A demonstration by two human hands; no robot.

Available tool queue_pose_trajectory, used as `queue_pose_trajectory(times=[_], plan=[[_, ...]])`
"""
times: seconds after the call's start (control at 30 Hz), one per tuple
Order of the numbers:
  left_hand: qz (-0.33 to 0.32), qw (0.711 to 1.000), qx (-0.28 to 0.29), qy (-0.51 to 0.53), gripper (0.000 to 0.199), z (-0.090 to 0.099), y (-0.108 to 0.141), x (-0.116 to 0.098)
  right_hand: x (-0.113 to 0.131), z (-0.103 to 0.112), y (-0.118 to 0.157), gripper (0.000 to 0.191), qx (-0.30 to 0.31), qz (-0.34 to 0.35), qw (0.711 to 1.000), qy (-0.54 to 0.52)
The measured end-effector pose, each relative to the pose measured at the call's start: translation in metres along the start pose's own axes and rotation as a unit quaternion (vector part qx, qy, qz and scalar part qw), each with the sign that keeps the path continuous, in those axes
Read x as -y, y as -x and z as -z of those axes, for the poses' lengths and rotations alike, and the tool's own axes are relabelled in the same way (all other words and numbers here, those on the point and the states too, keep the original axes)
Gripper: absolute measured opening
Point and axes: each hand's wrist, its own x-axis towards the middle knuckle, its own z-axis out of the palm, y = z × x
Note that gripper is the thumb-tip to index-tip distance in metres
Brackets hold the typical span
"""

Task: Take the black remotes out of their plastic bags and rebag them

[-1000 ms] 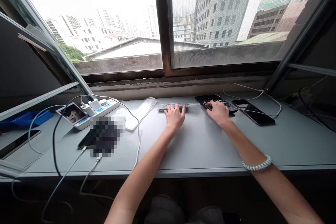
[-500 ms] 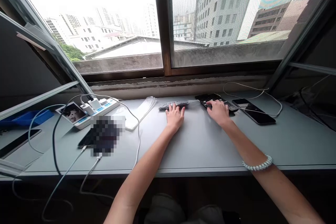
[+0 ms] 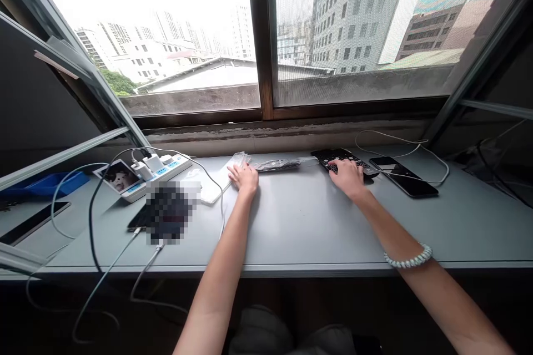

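Note:
My left hand (image 3: 244, 176) lies with fingers apart over a long, flat white item (image 3: 214, 189) partly in clear plastic; its kind I cannot tell. Just right of that hand is a dark, slim item in a clear plastic wrapper (image 3: 277, 165). My right hand (image 3: 348, 177) rests, fingers spread, on black remote controls (image 3: 336, 155) lying side by side near the back of the desk; the palm side is hidden. A black smartphone (image 3: 403, 177) lies to the right of this hand, with a white cable across it.
On the left of the grey desk (image 3: 291, 233) stand a white power strip (image 3: 160, 173) with plugs, a photo card (image 3: 120, 176) and a dark device (image 3: 139, 216), partly pixelated, with cables. A blue tray (image 3: 58, 184) sits far left. Metal frame bars flank the window behind.
My left hand has moved left, off the wrapped dark item and onto the white one. My right hand stays on the black remote controls. The view has shifted slightly.

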Motion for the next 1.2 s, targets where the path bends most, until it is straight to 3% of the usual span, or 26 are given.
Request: queue_pose_trajectory(times=[0.1,0.27,0.33,0.43,0.57,0.7,0.83,0.97,1.2], plan=[[-0.025,1.000,0.014,0.011,0.032,-0.001,0.000,-0.001,0.001,0.001,0.001,0.031,0.004,-0.004,1.000,-0.003],[-0.168,0.983,-0.017,0.070,0.027,0.002,0.006,-0.015,0.002,0.002,0.001,0.032,0.024,0.001,1.000,-0.004],[-0.223,0.971,0.015,0.080,0.026,0.003,0.008,-0.018,0.002,0.003,0.000,0.032,0.026,-0.001,1.000,0.000],[-0.273,0.952,0.115,0.076,0.029,0.001,0.010,-0.018,0.002,0.005,-0.001,0.033,0.025,0.002,1.000,-0.005],[-0.275,0.940,0.194,0.063,0.028,0.000,0.014,-0.018,0.003,0.008,0.000,0.034,0.013,0.020,0.999,-0.024],[-0.279,0.936,0.208,0.047,0.026,0.006,0.019,-0.021,0.005,0.010,0.003,0.040,0.002,0.024,0.999,-0.047],[-0.282,0.932,0.226,0.036,0.037,0.012,0.022,-0.023,0.006,0.010,0.004,0.045,-0.005,0.029,0.998,-0.054],[-0.289,0.923,0.251,-0.025,0.052,0.010,0.025,-0.024,0.006,0.010,0.003,0.045,0.001,0.026,0.998,-0.052],[-0.296,0.919,0.256,-0.045,0.057,0.005,0.030,-0.027,0.006,0.011,0.003,0.042,0.008,0.026,0.998,-0.048]])
